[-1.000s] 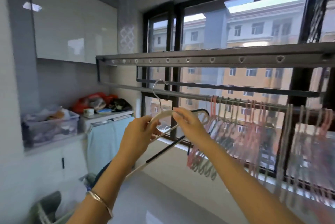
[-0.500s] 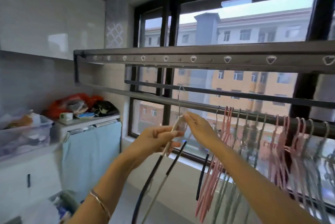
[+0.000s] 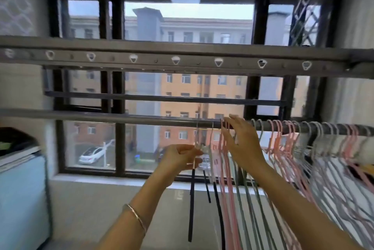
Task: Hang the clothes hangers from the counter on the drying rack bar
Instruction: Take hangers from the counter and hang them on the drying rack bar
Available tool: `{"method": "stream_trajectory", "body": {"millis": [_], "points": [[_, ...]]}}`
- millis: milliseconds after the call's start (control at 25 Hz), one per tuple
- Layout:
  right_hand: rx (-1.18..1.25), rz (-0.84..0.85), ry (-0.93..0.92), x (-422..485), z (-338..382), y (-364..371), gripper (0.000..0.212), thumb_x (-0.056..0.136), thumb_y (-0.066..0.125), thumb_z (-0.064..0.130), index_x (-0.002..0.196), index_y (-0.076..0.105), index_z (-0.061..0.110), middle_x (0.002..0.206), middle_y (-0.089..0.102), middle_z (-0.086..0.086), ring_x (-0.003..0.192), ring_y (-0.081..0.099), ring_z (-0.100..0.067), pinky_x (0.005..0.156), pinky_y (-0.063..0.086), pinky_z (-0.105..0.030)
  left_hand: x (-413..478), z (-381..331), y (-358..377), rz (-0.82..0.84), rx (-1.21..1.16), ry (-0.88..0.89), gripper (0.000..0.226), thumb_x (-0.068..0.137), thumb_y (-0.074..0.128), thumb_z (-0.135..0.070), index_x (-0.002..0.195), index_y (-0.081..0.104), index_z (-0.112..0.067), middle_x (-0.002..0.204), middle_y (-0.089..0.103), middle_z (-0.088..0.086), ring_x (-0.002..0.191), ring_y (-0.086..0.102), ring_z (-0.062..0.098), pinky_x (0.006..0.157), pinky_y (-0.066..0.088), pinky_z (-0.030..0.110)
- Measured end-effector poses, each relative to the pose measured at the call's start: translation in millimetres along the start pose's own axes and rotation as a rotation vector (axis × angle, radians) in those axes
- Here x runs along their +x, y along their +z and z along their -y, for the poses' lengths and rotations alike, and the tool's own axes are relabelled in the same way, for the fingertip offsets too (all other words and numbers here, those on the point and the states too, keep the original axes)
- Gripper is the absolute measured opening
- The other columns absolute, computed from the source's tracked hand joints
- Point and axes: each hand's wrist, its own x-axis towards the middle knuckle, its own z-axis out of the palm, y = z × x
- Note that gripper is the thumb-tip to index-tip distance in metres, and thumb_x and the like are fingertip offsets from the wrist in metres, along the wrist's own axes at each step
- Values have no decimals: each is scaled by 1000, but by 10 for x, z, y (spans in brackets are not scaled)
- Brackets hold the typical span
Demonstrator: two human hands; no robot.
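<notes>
the drying rack bar point(image 3: 101, 116) runs across the middle of the frame in front of a dark-framed window point(image 3: 117, 88), with a wider holed rail point(image 3: 176, 55) above it. at centre the left hand point(image 3: 180, 158) pinches the neck of a black-armed hanger point(image 3: 191, 209) between thumb and fingertips; its thin wire hook reaches up to the bar, blurred. the right hand point(image 3: 240, 146), fingers spread, touches the pink and grey hangers point(image 3: 226, 199) crowding the bar's right half. a pale tiled ledge point(image 3: 91, 209) lies below the window, and a blue-covered unit point(image 3: 20, 199) stands at lower left.
</notes>
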Motion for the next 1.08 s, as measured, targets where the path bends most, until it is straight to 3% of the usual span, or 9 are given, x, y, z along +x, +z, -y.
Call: {"method": "stream_trajectory", "body": {"millis": [200, 320, 400, 480, 560, 720, 920, 1080], "points": [[-27, -29, 15, -229, -74, -196, 37, 96, 45, 34, 131, 49, 25, 141, 44, 4, 133, 32, -14, 115, 22, -44, 65, 315, 167, 11, 27, -34, 31, 88, 62, -26, 111, 65, -5, 92, 72, 1, 75, 69, 11, 60, 54, 15], [6, -59, 13, -324, -121, -352, 36, 95, 43, 38, 129, 50, 28, 141, 43, 7, 132, 31, -6, 115, 22, -42, 55, 300, 205, -29, 154, -14, 53, 85, 64, -35, 129, 51, -9, 118, 63, 7, 90, 66, 15, 74, 57, 26], [13, -75, 12, -409, -185, -497, 39, 93, 40, 41, 128, 51, 29, 142, 42, 9, 133, 30, -4, 115, 21, -41, -56, 170, 289, -100, 395, 83, 74, 80, 64, -47, 141, 33, -18, 140, 46, 4, 114, 55, 19, 93, 50, 37], [0, -84, 16, -500, -285, -685, 40, 91, 39, 43, 128, 51, 29, 143, 40, 11, 132, 29, -2, 115, 22, -39, -284, -77, 468, -163, 528, 276, 84, 78, 62, -54, 146, 21, -26, 150, 30, -2, 134, 35, 18, 107, 34, 36], [-26, -75, 33, -627, -446, -939, 42, 91, 39, 47, 129, 49, 32, 145, 36, 14, 135, 27, -4, 114, 21, -37, -524, -351, 775, -140, 608, 428, 86, 80, 58, -55, 148, 13, -29, 154, 21, -8, 141, 21, 13, 112, 24, 34], [-37, -57, 90, -951, -995, -1732, 42, 91, 44, 46, 132, 45, 35, 142, 28, 23, 132, 23, 4, 110, 18, -24, -732, -616, 1654, -136, 776, 559, 84, 84, 45, -60, 149, 2, -29, 157, 8, -10, 145, 5, 10, 118, 6, 31], [-140, -53, 248, -1666, -2172, -3133, 45, 89, 45, 45, 133, 43, 36, 147, 26, 19, 131, 22, 7, 104, 17, -9, -823, -599, 3371, 2, 681, 574, 80, 88, 41, -59, 150, 1, -27, 159, 2, -7, 146, -1, 12, 117, -1, 28], [-312, -84, 448, -2332, -3173, -4233, 52, 90, 47, 43, 138, 40, 27, 152, 25, 8, 139, 21, -6, 114, 20, -29, -921, -551, 4889, 226, 634, 581, 79, 89, 40, -58, 150, 3, -25, 159, -2, -4, 146, -4, 18, 120, 3, 36]]}}
